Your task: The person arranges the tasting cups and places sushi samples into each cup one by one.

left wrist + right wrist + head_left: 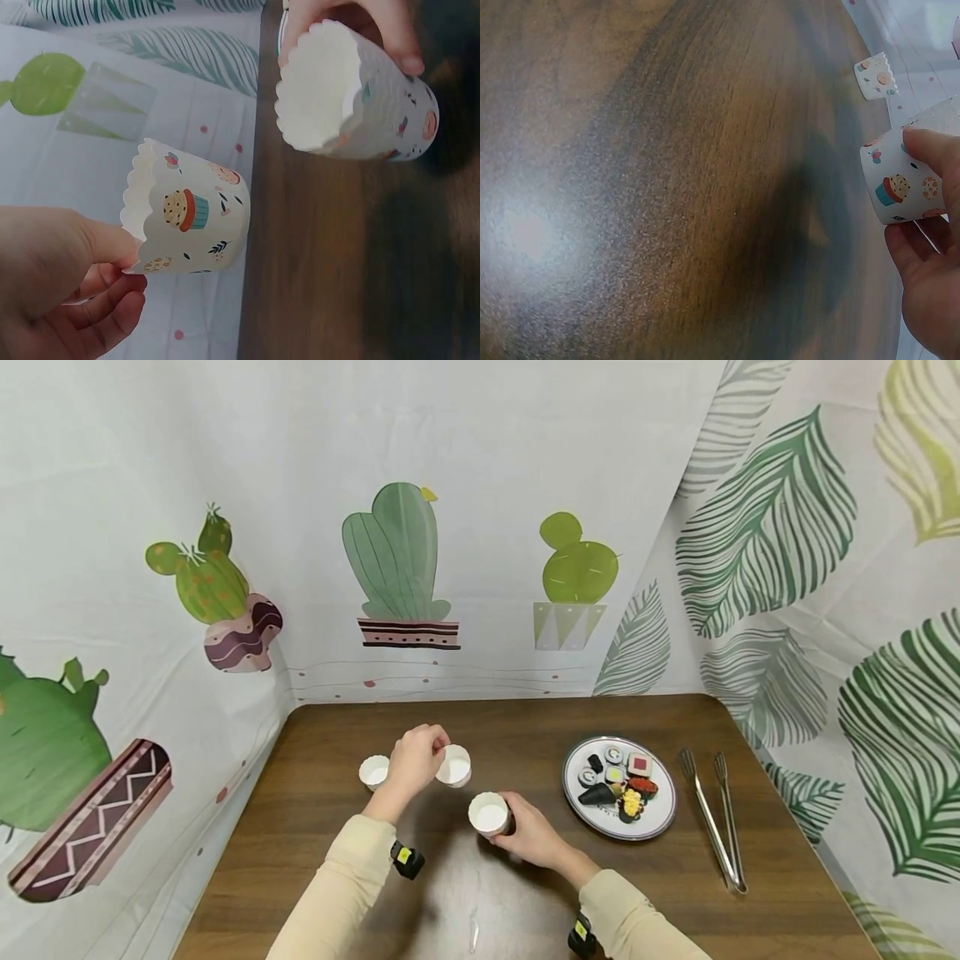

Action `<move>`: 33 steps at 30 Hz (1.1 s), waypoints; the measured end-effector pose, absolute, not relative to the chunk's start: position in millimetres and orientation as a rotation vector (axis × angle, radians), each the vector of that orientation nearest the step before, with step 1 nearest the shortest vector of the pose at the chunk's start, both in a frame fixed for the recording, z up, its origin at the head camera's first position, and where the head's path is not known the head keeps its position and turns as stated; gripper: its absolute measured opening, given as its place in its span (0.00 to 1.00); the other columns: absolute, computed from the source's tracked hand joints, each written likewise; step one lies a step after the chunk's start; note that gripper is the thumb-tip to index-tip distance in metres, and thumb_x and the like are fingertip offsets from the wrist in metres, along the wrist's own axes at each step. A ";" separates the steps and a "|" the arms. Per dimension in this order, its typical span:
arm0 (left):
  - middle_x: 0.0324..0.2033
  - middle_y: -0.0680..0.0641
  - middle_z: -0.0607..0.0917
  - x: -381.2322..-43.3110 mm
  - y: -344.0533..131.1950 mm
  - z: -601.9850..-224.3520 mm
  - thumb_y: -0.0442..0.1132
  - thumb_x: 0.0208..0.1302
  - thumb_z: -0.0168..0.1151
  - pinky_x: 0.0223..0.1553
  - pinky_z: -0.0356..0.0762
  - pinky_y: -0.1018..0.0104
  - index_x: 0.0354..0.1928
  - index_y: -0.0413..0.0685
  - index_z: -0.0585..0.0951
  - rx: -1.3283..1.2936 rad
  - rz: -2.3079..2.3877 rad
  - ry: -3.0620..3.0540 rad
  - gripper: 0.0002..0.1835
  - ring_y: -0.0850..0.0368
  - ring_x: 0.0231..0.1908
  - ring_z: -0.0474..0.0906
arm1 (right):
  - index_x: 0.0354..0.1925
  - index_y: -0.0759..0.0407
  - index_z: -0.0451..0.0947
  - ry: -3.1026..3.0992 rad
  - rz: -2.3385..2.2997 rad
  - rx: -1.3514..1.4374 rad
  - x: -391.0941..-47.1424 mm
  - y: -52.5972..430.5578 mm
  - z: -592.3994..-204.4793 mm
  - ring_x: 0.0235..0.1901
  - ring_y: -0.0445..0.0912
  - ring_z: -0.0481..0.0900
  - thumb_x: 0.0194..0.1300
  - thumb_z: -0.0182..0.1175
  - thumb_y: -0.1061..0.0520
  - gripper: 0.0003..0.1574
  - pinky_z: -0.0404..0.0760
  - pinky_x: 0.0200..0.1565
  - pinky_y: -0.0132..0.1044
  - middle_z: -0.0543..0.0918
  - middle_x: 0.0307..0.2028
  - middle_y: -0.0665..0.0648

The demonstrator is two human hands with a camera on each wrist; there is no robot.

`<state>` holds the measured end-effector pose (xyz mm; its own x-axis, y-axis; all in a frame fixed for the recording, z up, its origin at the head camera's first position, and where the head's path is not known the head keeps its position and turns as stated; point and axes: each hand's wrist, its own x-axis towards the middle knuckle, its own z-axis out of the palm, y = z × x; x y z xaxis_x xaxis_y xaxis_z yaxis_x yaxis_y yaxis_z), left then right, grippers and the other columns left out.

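Observation:
My left hand [417, 758] pinches the scalloped rim of a white paper baking cup [454, 767] between thumb and fingers. That baking cup [196, 211] is printed with cupcakes and sprigs and hangs tilted beside the hand in the left wrist view. A second baking cup of the same kind [489, 814] sits in the grip of my right hand [528, 833], its mouth facing up toward the head camera. Thumb and fingers wrap its side [889, 180] in the right wrist view. Left of my left hand, a third baking cup [372, 770] stands on the table.
On the right, a round white plate [651, 820] with a dark rim line carries several sushi pieces [615, 774]. Metal tongs [716, 831] lie beyond it near the brown table's [315, 860] right edge. Patterned cloth [495, 460] hangs behind and at the sides.

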<state>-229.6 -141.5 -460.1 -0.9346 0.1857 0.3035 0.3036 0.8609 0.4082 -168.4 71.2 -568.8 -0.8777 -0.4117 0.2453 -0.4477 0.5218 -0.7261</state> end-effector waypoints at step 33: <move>0.21 0.52 0.79 -256.6 -156.1 -505.0 0.31 0.49 0.61 0.25 0.72 0.58 0.26 0.47 0.80 -0.085 -0.701 -2.923 0.03 0.53 0.24 0.76 | 0.53 0.61 0.69 -2.714 1.305 0.771 -167.8 70.6 -571.0 0.47 0.46 0.76 0.42 0.72 0.57 0.38 0.74 0.51 0.42 0.78 0.46 0.55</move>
